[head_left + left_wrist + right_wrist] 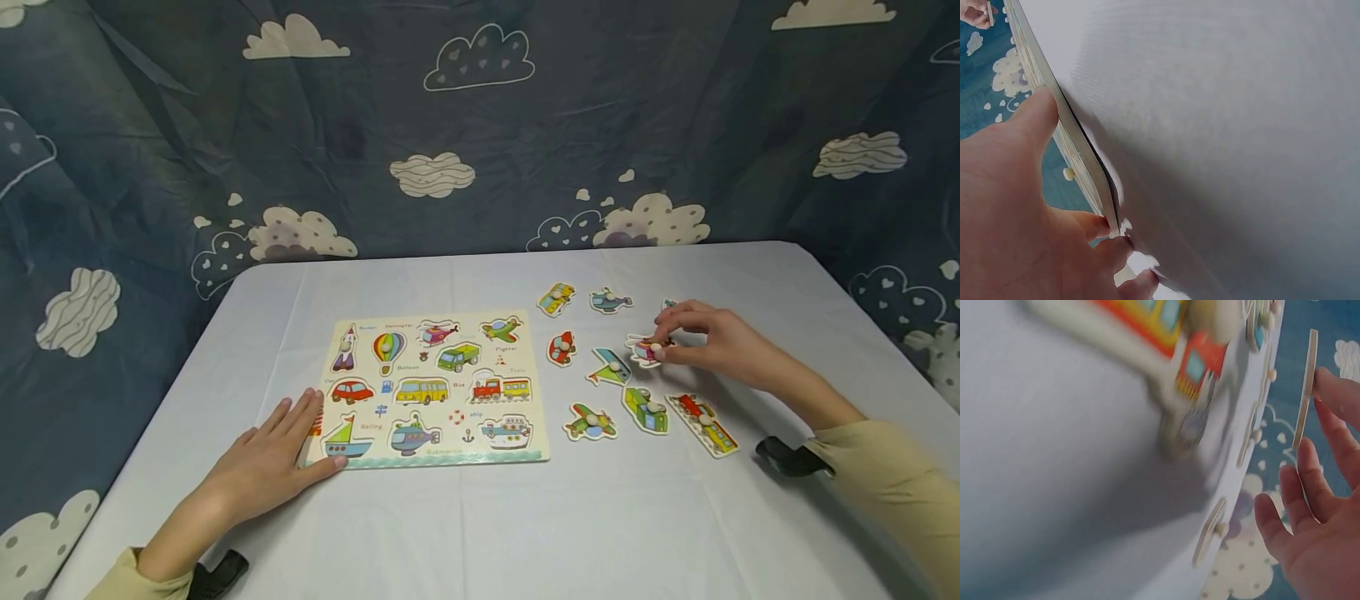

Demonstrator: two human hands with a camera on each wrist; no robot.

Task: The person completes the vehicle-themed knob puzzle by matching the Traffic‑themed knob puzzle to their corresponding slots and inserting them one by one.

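My left hand [266, 454] rests with fingers spread along the left edge of a cream puzzle board [465, 454], its thumb at the lower edge. In the left wrist view the thumb touches the side of the board [1082, 150], and a small knob [1069, 174] stands up from its face. Above the table, my right hand [708, 342] pinches a pink and white helicopter piece [642, 350] by its knob. Seen edge-on in the right wrist view, this helicopter piece [1305, 390] is a thin plate raised off the cloth.
Around the right hand lie a bus piece [556, 299], submarine [606, 301], red car [561, 348], sailboat [613, 367], green plane [581, 425], green truck [641, 408] and train [708, 429]. Another piece [669, 304] is mostly hidden behind that hand. White cloth [465, 533] covers the table.
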